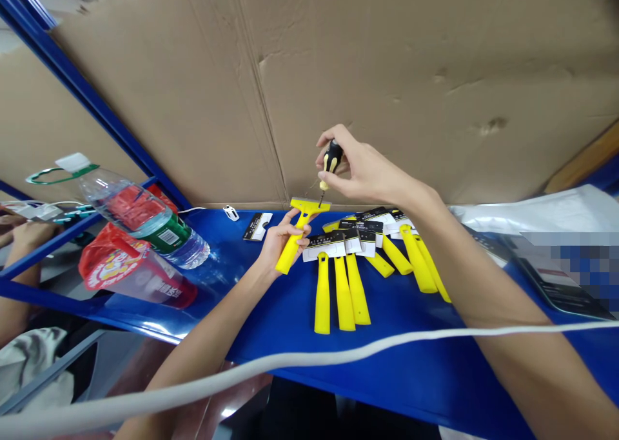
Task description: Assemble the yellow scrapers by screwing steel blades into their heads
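My left hand (280,243) is closed round the handle of a yellow scraper (291,250), holding its wide head up and tilted away from me. In my right hand (355,162) is a screwdriver (332,157) with a black and yellow grip, pinched between the fingers and pointing down. Its tip meets the right part of the scraper's head. Just right of my left hand, several more yellow scrapers (344,295) lie in a row, their heads covered by black and white cards (324,245). One loose card (258,226) rests to the left of my left hand.
A water bottle (167,230) and a red-topped plastic cup (145,275) lean at the left of the blue table (285,327). Cardboard (387,72) stands behind. A white cable (387,348) crosses the foreground. At far left is another person's hand (31,237).
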`<state>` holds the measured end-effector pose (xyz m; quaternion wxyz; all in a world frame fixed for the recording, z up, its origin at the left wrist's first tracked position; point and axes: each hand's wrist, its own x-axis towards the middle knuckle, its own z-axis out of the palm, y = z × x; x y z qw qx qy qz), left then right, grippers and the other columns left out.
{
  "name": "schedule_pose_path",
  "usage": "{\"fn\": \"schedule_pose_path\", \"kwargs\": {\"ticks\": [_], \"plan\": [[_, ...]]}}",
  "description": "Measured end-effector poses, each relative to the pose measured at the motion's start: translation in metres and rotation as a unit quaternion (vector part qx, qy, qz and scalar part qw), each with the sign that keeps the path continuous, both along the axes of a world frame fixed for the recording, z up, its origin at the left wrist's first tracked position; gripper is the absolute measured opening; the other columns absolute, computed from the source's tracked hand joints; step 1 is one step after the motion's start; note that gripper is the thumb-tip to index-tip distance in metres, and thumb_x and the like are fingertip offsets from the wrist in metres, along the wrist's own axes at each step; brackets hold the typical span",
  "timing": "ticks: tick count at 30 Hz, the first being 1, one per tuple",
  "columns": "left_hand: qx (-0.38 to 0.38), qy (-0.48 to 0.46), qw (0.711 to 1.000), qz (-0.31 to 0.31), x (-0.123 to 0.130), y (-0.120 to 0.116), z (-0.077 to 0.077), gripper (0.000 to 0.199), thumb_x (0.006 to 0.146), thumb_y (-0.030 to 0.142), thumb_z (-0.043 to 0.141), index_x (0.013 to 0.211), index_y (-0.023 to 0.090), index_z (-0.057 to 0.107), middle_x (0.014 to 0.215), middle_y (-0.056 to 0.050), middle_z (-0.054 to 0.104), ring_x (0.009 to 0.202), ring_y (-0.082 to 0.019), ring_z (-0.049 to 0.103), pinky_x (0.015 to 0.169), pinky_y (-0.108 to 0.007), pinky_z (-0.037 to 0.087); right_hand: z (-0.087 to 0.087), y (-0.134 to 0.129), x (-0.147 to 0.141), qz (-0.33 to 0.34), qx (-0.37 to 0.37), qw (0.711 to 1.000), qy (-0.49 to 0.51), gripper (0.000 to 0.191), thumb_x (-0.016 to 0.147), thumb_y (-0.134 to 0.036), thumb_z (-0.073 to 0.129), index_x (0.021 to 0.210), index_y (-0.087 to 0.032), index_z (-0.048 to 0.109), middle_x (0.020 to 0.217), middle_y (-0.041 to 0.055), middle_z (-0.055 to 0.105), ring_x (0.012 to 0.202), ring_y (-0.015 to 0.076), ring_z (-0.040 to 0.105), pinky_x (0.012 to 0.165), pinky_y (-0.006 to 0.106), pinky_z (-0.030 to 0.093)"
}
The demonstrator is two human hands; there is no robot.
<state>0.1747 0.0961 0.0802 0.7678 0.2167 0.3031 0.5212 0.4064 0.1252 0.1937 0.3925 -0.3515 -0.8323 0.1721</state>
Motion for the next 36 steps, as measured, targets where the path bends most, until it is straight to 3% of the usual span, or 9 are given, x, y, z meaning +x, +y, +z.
{"fn": "schedule_pose_path", "kwargs": {"ticks": [3, 9, 15, 19, 25, 29, 34, 36], "plan": [[-0.002, -0.004, 1.000, 0.001, 0.000, 0.000, 0.001, 0.074, 0.064, -0.011, 0.060, 0.128, 0.026, 0.057, 0.121, -0.008, 0.071, 0.072, -0.009, 0.065, 0.052, -0.015, 0.040, -0.001, 0.000, -0.001, 0.034, 0.017, 0.999, 0.022, 0.045, 0.092, -0.022, 0.076, 0.130, -0.030, 0.054, 0.126, 0.0080, 0.079, 0.103, 0.0289, 0.076, 0.091, 0.050, 0.064], [0.017, -0.024, 1.000, -0.004, -0.001, -0.002, 0.003, 0.074, 0.066, -0.012, 0.060, 0.129, 0.025, 0.057, 0.126, -0.009, 0.072, 0.072, -0.008, 0.066, 0.052, -0.015, 0.042, -0.006, 0.009, -0.001, 0.010, 0.044, 0.998, 0.039, 0.046, 0.094, -0.041, 0.084, 0.130, -0.032, 0.057, 0.102, 0.0031, 0.080, 0.091, 0.0301, 0.077, 0.090, 0.054, 0.066], [0.016, -0.024, 1.000, 0.001, -0.002, -0.001, 0.003, 0.075, 0.066, -0.012, 0.060, 0.131, 0.025, 0.057, 0.130, -0.010, 0.072, 0.072, -0.007, 0.066, 0.052, -0.014, 0.043, -0.008, 0.011, 0.000, 0.059, 0.037, 0.995, 0.067, 0.050, 0.092, -0.036, 0.081, 0.135, -0.029, 0.057, 0.125, 0.0101, 0.079, 0.102, 0.0313, 0.079, 0.095, 0.057, 0.067], [0.025, -0.031, 0.999, -0.002, -0.002, -0.002, 0.003, 0.073, 0.067, -0.012, 0.060, 0.130, 0.025, 0.059, 0.133, -0.010, 0.072, 0.073, -0.007, 0.066, 0.053, -0.014, 0.043, -0.008, 0.011, -0.001, 0.025, 0.052, 0.996, 0.066, 0.047, 0.092, -0.043, 0.084, 0.130, -0.030, 0.059, 0.106, 0.0057, 0.081, 0.089, 0.0301, 0.078, 0.087, 0.056, 0.068], [0.023, -0.026, 0.999, 0.006, -0.002, -0.001, 0.002, 0.072, 0.066, -0.012, 0.061, 0.129, 0.024, 0.058, 0.131, -0.011, 0.072, 0.073, -0.008, 0.067, 0.052, -0.015, 0.044, -0.009, 0.013, 0.000, 0.044, 0.043, 0.996, 0.068, 0.049, 0.092, -0.038, 0.081, 0.134, -0.029, 0.058, 0.125, 0.0098, 0.080, 0.102, 0.0308, 0.079, 0.091, 0.055, 0.068], [0.029, -0.025, 0.999, 0.005, -0.002, -0.001, 0.002, 0.074, 0.066, -0.013, 0.062, 0.129, 0.025, 0.057, 0.132, -0.011, 0.072, 0.073, -0.008, 0.066, 0.052, -0.015, 0.044, -0.010, 0.015, -0.001, 0.010, 0.059, 0.997, 0.059, 0.047, 0.091, -0.040, 0.085, 0.130, -0.030, 0.061, 0.105, 0.0054, 0.082, 0.087, 0.0301, 0.077, 0.085, 0.056, 0.068], [0.026, -0.013, 1.000, 0.010, -0.001, -0.001, 0.002, 0.075, 0.064, -0.012, 0.062, 0.128, 0.025, 0.056, 0.127, -0.010, 0.072, 0.072, -0.008, 0.066, 0.052, -0.015, 0.043, -0.008, 0.013, -0.001, 0.041, 0.050, 0.996, 0.068, 0.044, 0.092, -0.028, 0.080, 0.131, -0.028, 0.058, 0.119, 0.0090, 0.080, 0.098, 0.0303, 0.079, 0.091, 0.056, 0.067], [0.030, -0.011, 0.999, 0.007, -0.001, -0.001, 0.002, 0.074, 0.064, -0.012, 0.062, 0.129, 0.025, 0.056, 0.127, -0.010, 0.072, 0.072, -0.009, 0.066, 0.052, -0.016, 0.042, -0.008, 0.013, 0.000, 0.037, 0.050, 0.996, 0.067, 0.042, 0.091, -0.029, 0.081, 0.127, -0.028, 0.059, 0.111, 0.0073, 0.080, 0.093, 0.0299, 0.078, 0.089, 0.055, 0.067]]}}
